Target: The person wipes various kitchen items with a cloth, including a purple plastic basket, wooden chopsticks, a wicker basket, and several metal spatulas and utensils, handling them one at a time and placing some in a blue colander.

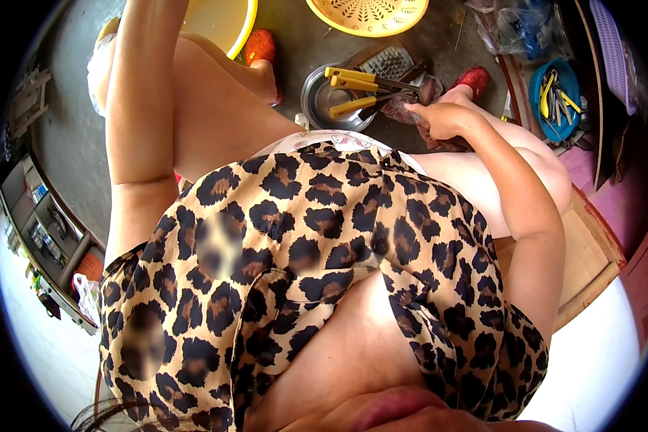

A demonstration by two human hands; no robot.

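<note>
My right hand (443,120) is closed at the metal ends of several yellow-handled kitchen utensils (355,83). Their handles point left, over a round stainless steel bowl (311,97); I cannot tell whether they rest on its rim. A crumpled clear plastic bag (399,109) is bunched around the metal ends and beside my fingers. My left forearm (140,97) reaches up past the top edge, so my left hand is out of view. Ahead of that arm stands a yellow basin (250,27), partly hidden, with cloudy liquid inside.
A yellow perforated basket (367,16) sits on the floor ahead. A grater-like tool (387,63) lies behind the bowl. On the right, a blue basket (537,102) holds spoons and other cutlery. Clear plastic bags (518,27) lie at upper right. A wooden bench (583,264) is beside me.
</note>
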